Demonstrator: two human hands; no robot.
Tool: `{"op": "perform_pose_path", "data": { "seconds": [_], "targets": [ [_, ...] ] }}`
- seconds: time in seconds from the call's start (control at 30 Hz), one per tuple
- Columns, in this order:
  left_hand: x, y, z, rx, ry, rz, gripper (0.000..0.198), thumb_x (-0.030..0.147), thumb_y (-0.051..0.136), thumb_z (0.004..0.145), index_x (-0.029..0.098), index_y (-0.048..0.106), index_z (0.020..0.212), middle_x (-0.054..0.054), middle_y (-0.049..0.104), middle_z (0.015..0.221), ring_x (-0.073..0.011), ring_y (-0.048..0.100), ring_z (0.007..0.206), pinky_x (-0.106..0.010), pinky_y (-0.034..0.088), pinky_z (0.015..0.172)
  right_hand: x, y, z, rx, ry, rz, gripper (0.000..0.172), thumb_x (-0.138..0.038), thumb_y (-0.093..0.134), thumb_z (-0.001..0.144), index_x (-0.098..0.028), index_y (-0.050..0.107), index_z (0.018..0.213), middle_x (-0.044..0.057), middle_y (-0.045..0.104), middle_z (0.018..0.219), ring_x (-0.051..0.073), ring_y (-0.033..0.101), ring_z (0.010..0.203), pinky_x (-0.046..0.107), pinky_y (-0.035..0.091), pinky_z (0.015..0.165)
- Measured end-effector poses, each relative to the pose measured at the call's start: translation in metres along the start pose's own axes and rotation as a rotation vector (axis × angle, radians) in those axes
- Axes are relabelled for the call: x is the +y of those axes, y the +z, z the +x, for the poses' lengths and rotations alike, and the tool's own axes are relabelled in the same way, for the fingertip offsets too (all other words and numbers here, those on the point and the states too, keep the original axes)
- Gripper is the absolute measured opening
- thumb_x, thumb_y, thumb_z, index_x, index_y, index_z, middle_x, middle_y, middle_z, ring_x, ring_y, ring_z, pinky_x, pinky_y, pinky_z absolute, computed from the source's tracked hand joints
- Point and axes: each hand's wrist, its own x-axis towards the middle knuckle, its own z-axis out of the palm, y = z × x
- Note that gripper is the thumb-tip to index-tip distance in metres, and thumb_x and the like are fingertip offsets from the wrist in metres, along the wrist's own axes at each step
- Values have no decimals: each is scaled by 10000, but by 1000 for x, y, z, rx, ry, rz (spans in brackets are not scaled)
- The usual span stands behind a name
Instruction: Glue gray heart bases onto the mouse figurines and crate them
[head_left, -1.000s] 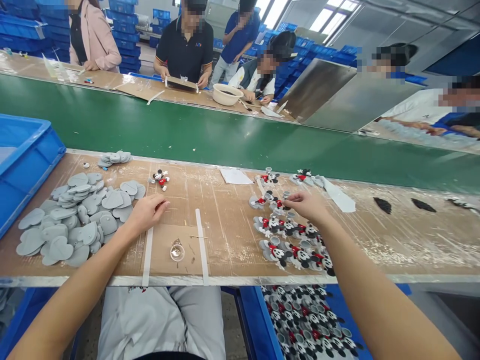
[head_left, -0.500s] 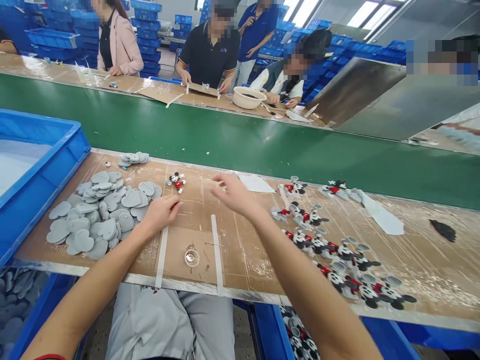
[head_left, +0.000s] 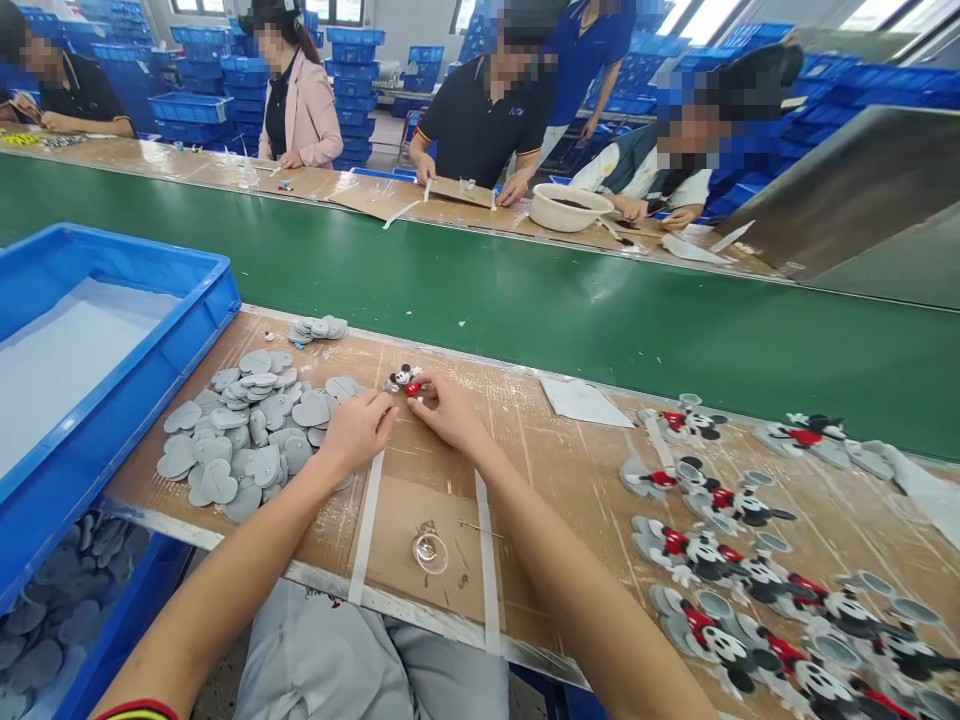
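A small mouse figurine (head_left: 406, 375) with black ears and red shorts lies on the cardboard-covered bench. The thumb and index finger of my right hand (head_left: 450, 412) close around its lower end. Just to the left, my left hand (head_left: 361, 425) has its fingers curled and pinched; whatever they may hold is hidden. Beside that hand spreads a heap of grey heart-shaped pieces (head_left: 247, 420). Nearer to me, a small clear cup (head_left: 430, 552) and a thin stick (head_left: 480, 529) sit between two strips of white tape.
Several mouse figurines on grey bases (head_left: 757, 570) stand in rows at right. A blue crate (head_left: 217, 285) is at left, with more grey pieces (head_left: 60, 600) below. White paper (head_left: 585, 402) lies near the green belt (head_left: 450, 280). Co-workers (head_left: 480, 120) sit across it.
My right hand has moved left to the figurine and its fingers have closed on it. My left hand stays pinched near the figurine. The view has turned left.
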Motion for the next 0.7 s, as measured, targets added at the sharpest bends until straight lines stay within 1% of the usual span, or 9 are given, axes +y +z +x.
{"op": "perform_pose_path", "data": {
  "seconds": [0.07, 0.1, 0.17, 0.23, 0.37, 0.43, 0.5, 0.6, 0.7],
  "targets": [
    [2, 3, -1, 9, 46, -37, 149, 226, 467, 966, 184, 598, 1024, -87, 612, 1022, -234, 601, 944, -355, 491, 827, -4, -6, -11, 7, 51, 27, 250, -403, 597, 859, -191, 610, 989, 75, 700, 946, 201, 630, 792, 362, 509, 759],
    [4, 6, -2, 13, 77, -71, 184, 203, 510, 939, 191, 582, 1108, -101, 594, 1118, -250, 586, 1032, -382, 491, 892, -7, -9, -19, 6, 78, 47, 268, -441, 580, 873, -191, 608, 964, 64, 705, 887, 191, 629, 736, 346, 508, 709],
    [8, 12, -5, 1, 142, -142, 384, 165, 589, 882, 212, 522, 1258, -133, 523, 1306, -288, 521, 1203, -445, 453, 1020, -15, -15, -35, -7, 129, 106, 310, -499, 573, 880, -195, 610, 929, 53, 713, 824, 187, 638, 698, 328, 505, 661],
    [12, 18, -7, -55, 197, -203, 482, 159, 622, 860, 221, 487, 1318, -149, 495, 1376, -303, 487, 1266, -471, 426, 1066, -26, -21, -52, -19, 174, 171, 336, -535, 594, 868, -202, 621, 903, 54, 723, 824, 192, 649, 711, 326, 503, 657],
    [19, 25, -11, -165, 201, -318, 343, 193, 571, 907, 208, 539, 1249, -107, 646, 1189, -253, 605, 1090, -383, 493, 932, -42, -32, -81, -86, 180, 212, 372, -562, 565, 899, -206, 641, 977, 72, 733, 899, 208, 660, 772, 339, 510, 687],
    [21, 23, -11, -164, 160, -339, 207, 220, 545, 929, 197, 589, 1130, -89, 684, 1076, -234, 635, 989, -348, 494, 857, -42, -38, -94, -107, 156, 288, 399, -547, 548, 921, -215, 608, 1134, 95, 725, 1053, 221, 671, 875, 348, 521, 737],
    [22, 21, -11, -160, 114, -355, 110, 255, 545, 931, 189, 607, 993, -67, 691, 949, -212, 636, 877, -314, 478, 783, -38, -45, -107, -94, 147, 377, 413, -539, 546, 928, -224, 570, 1193, 100, 702, 1114, 218, 664, 918, 348, 522, 762],
    [24, 20, -10, -163, 50, -441, 106, 286, 562, 911, 186, 593, 898, -30, 666, 838, -170, 601, 764, -273, 450, 721, -32, -54, -123, -156, 136, 419, 332, -521, 571, 920, -217, 610, 1046, 51, 677, 887, 188, 624, 790, 320, 500, 715],
    [25, 22, -9, -177, 2, -532, 107, 285, 577, 886, 179, 591, 886, -15, 656, 824, -148, 576, 734, -257, 439, 703, -34, -58, -133, -388, 112, 426, 270, -478, 622, 899, -213, 640, 948, 13, 623, 756, 153, 549, 670, 285, 464, 635]
  ]
}}
